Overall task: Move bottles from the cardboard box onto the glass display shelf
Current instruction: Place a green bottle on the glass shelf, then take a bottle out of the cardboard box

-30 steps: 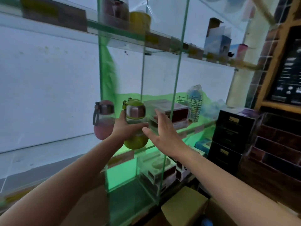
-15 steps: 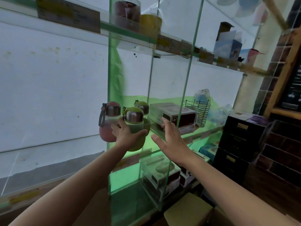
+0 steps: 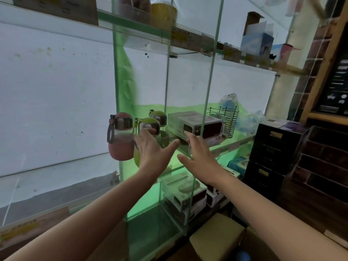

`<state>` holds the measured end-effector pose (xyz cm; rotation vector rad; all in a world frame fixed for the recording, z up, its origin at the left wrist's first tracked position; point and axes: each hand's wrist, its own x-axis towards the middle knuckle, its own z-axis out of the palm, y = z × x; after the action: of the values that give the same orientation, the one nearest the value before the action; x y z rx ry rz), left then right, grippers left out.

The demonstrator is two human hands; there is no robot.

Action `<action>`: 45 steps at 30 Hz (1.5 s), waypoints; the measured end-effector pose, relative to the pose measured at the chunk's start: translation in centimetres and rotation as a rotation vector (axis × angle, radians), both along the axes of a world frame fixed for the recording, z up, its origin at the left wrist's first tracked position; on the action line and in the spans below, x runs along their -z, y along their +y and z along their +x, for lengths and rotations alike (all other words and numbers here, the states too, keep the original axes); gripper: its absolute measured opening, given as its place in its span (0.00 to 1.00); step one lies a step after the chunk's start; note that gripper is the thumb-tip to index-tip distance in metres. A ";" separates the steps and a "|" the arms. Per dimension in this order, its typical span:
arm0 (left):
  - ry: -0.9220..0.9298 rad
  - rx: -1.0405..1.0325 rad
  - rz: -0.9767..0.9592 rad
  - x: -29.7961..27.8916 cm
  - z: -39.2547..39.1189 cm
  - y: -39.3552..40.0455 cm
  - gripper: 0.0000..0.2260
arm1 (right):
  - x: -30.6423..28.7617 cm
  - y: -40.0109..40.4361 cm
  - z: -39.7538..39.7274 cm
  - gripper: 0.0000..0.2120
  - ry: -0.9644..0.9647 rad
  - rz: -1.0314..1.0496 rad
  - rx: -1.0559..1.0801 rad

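With the left hand [image 3: 150, 151] spread against the green bottle [image 3: 148, 125] and the right hand [image 3: 197, 153] open beside it, we should seat the bottle upright before letting go.

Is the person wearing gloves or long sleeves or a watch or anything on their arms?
No. The left hand and right hand are both bare, with no gloves, and no rings that the slightly blurred view shows. Both forearms are uncovered as far as the frame's bottom edge: no sleeves, watch or bracelet in view.
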<state>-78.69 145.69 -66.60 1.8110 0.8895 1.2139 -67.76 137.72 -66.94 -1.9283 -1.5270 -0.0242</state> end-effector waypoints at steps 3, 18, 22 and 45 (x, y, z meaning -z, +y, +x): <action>0.046 0.141 -0.067 1.5 2.6 -1.7 0.19 | 1.7 -1.8 2.1 0.30 0.025 -0.023 0.091; 0.435 0.593 -0.222 15.7 15.1 -12.3 0.17 | 15.8 -16.1 10.6 0.28 0.295 -0.190 0.485; 0.512 0.678 -0.292 21.2 17.0 -14.8 0.16 | 21.3 -19.1 12.1 0.26 0.377 -0.246 0.573; 0.848 0.913 -0.441 40.2 21.5 -21.5 0.18 | 40.4 -25.3 15.6 0.28 0.383 -0.931 0.466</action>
<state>-57.17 124.16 -106.82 1.9663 0.5354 -0.3316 -52.18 112.42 -107.38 -2.7422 -0.8384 0.9407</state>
